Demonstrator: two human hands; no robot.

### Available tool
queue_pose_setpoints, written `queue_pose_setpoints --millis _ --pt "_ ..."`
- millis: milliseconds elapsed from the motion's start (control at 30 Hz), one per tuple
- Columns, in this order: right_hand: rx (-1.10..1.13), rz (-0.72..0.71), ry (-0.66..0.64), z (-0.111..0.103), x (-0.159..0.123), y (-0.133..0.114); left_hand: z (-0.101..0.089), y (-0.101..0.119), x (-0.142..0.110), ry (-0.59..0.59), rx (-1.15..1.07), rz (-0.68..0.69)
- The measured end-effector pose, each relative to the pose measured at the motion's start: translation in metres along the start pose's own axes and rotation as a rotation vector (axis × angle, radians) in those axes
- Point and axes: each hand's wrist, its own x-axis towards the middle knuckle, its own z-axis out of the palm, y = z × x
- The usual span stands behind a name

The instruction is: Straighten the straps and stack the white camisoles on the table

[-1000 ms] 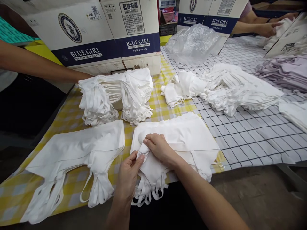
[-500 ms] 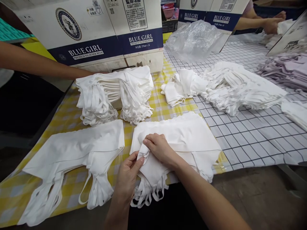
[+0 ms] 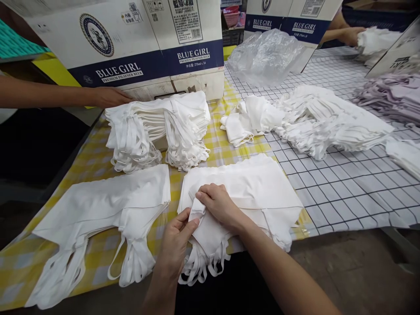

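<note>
Beneath my hands lies a stack of white strappy camisoles (image 3: 262, 183), its straps hanging over the table's front edge. My left hand (image 3: 179, 234) pinches a folded bit of the top camisole's left edge between thumb and fingers. Just above and to the right, my right hand (image 3: 216, 203) has its fingers curled and pressed down on the same camisole, beside that fold. Its fingertips are partly hidden. To the left, a second flat pile of white camisoles (image 3: 108, 201) lies with its straps toward me.
A taller camisole stack (image 3: 157, 127) stands before a beer carton (image 3: 131, 57); another person's hand (image 3: 111, 96) is at its back left. Rightward are loose white garments (image 3: 328, 118), a plastic bag (image 3: 265, 57) and lilac garments (image 3: 390, 96). Another person's hand (image 3: 352, 36) holds white cloth at back right.
The fold at my left fingertips has turned slightly; my hands stay almost in place. The other person's hand at left has drawn out from behind the tall stack. White cloth at back right is lifted.
</note>
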Motion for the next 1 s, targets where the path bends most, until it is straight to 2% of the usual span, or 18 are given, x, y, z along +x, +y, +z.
queue_pose_setpoints --millis 167,500,767,1000 --pt "0.052 -0.02 0.01 -0.002 -0.002 0.001 0.001 -0.002 -0.001 0.027 0.048 0.04" --pt "0.247 -0.021 -0.02 -0.012 -0.005 -0.001 0.009 0.002 -0.005 0.003 0.082 0.068" --pt "0.243 -0.037 -0.013 -0.011 -0.004 0.001 0.01 0.0 -0.007 0.038 0.143 0.071" --pt "0.243 -0.042 -0.003 -0.011 -0.004 0.001 0.015 0.0 0.002 0.086 0.06 0.067"
